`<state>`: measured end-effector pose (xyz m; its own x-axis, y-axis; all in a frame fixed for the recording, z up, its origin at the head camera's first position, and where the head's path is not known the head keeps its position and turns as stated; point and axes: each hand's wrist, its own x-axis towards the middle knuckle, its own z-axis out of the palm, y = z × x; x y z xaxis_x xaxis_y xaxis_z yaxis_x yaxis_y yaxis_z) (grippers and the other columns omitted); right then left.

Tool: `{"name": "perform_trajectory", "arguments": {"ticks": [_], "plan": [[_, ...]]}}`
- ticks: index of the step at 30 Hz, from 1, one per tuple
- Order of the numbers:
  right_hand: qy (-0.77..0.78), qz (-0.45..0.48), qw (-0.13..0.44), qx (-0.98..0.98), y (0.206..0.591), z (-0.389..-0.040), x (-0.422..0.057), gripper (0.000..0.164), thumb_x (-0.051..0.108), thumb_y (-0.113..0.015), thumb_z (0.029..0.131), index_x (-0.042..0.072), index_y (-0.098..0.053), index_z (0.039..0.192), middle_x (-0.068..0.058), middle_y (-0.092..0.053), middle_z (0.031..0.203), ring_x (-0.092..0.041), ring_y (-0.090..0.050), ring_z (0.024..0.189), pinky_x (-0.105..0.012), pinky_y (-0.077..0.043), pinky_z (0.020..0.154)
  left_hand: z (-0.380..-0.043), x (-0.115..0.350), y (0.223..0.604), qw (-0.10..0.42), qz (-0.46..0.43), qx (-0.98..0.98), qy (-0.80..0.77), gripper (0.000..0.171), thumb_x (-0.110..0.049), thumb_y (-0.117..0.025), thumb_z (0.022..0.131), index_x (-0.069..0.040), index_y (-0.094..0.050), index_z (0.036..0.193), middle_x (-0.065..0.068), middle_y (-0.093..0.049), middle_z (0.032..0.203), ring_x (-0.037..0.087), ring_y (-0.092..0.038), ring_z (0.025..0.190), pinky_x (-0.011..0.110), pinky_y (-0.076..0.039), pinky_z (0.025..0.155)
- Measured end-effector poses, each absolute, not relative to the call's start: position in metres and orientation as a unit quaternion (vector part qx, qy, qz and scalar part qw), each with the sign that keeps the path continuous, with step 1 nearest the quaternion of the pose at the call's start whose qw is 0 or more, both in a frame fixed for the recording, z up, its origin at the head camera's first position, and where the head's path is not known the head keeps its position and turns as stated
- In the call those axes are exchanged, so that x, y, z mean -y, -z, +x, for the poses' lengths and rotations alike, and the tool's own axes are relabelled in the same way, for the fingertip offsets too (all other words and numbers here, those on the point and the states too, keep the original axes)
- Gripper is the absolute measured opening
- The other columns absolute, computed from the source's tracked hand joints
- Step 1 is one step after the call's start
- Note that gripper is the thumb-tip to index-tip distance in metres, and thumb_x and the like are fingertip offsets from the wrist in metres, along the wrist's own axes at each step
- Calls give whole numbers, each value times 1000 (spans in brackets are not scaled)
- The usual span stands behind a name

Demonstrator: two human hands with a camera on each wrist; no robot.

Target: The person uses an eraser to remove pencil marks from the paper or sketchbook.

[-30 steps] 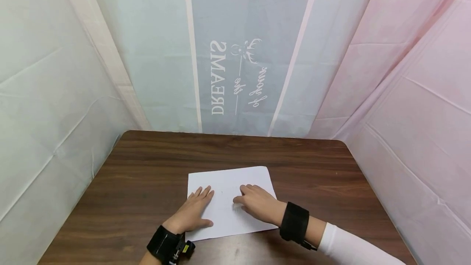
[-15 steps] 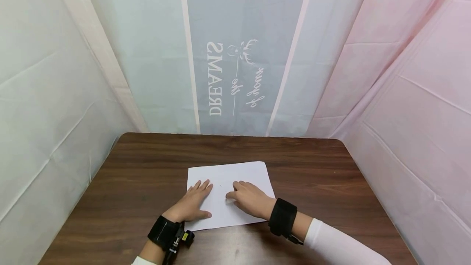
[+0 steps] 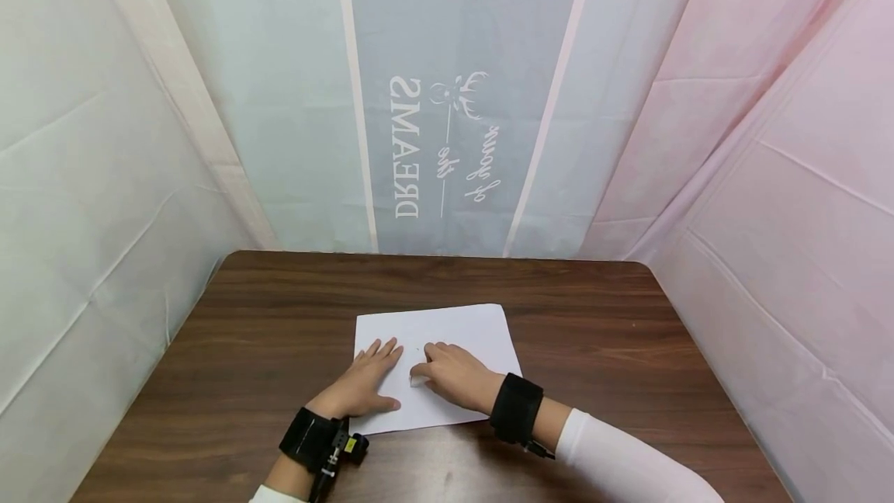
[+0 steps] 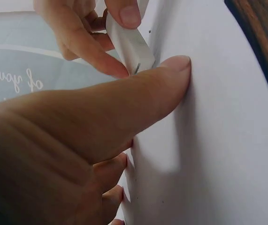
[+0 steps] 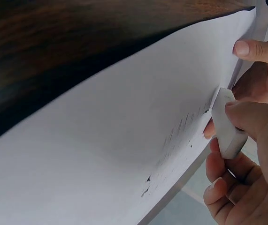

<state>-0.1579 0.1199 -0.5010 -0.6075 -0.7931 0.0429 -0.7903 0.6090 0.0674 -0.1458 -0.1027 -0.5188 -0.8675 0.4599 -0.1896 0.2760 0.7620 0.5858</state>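
Note:
A white sheet of paper (image 3: 454, 324) lies on the wooden table. My left hand (image 3: 363, 386) rests flat on its left part, fingers spread and thumb held out to the side. Between thumb and fingers, my right hand (image 3: 457, 376) grips a white block eraser (image 5: 226, 126), one end of which meets the paper. The left wrist view shows this eraser (image 4: 130, 44) just beyond the left thumb, with a small dark mark near its lower end. Faint grey strokes (image 5: 180, 124) and dark crumbs (image 5: 146, 187) show on the paper in the right wrist view.
Dark wood tabletop (image 3: 587, 332) surrounds the paper. Pale fabric curtains (image 3: 461, 22) with printed lettering hang behind the table and along both sides. Black straps (image 3: 517, 407) are worn on both wrists, and a small camera (image 3: 356, 449) sits by the left one.
My right hand has slid left across the paper with the eraser, coming closer to the left hand. The left hand keeps its place on the sheet. The head view has shifted slightly.

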Motion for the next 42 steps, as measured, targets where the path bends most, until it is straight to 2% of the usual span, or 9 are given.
{"name": "perform_trajectory", "arguments": {"ticks": [14,25,31,42], "plan": [[32,432,-8,901,503,-161,-113,28,23,-73,94,29,-75,121,0,-67,109,-13,-66,104,-30,-55,99,-146,102,521,161,198,-925,-282,88,-23,-86,80,1,-42,152,21,-29,165,46,-19,155,65,-18,124],[33,427,-35,903,495,-163,-110,26,21,-72,94,28,-76,119,0,-68,114,-13,-66,106,-28,-55,97,-147,100,522,163,192,-928,-275,89,-25,-87,79,-1,-43,152,19,-30,165,45,-20,155,64,-18,125],[37,438,-23,898,491,-162,-109,22,20,-74,93,26,-78,114,1,-68,107,-12,-65,97,-25,-56,85,-146,100,523,161,190,-928,-276,88,-24,-87,79,-1,-43,152,19,-30,165,45,-20,155,64,-18,124],[43,429,-32,902,493,-165,-112,21,20,-73,93,28,-79,112,3,-65,100,-9,-63,91,-24,-55,81,-147,100,525,159,186,-929,-277,88,-24,-88,77,-1,-44,151,20,-31,165,46,-21,154,66,-18,124]]}}
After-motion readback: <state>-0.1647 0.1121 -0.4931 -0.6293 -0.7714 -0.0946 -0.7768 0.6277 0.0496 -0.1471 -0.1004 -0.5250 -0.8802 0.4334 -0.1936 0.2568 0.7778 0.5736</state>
